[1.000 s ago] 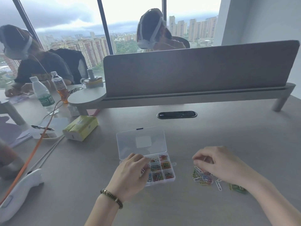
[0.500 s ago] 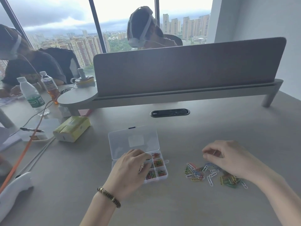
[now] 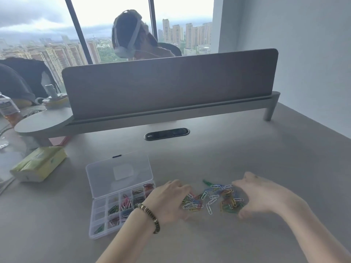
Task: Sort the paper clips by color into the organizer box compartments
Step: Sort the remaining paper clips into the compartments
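Observation:
A clear plastic organizer box (image 3: 98, 221) lies on the grey desk with its lid (image 3: 118, 173) folded open behind it. Several compartments hold colored paper clips. A loose pile of mixed paper clips (image 3: 214, 198), white, blue, green, yellow and red, is spread to the right of the box. My left hand (image 3: 169, 200), with a beaded bracelet on the wrist, rests at the pile's left edge, fingers curled on the clips. My right hand (image 3: 260, 196) cups the pile's right edge, fingers apart. Whether either hand pinches a clip is hidden.
A yellow-green tissue pack (image 3: 39, 164) lies left of the box. A grey divider screen on a raised shelf (image 3: 171, 88) crosses the desk behind, with a black cable grommet (image 3: 166, 134) below it. Bottles (image 3: 9, 111) and other people sit beyond at left and behind the screen.
My left hand has left the box and moved right onto the clip pile. My right hand has shifted to the pile's right side. The view has turned right.

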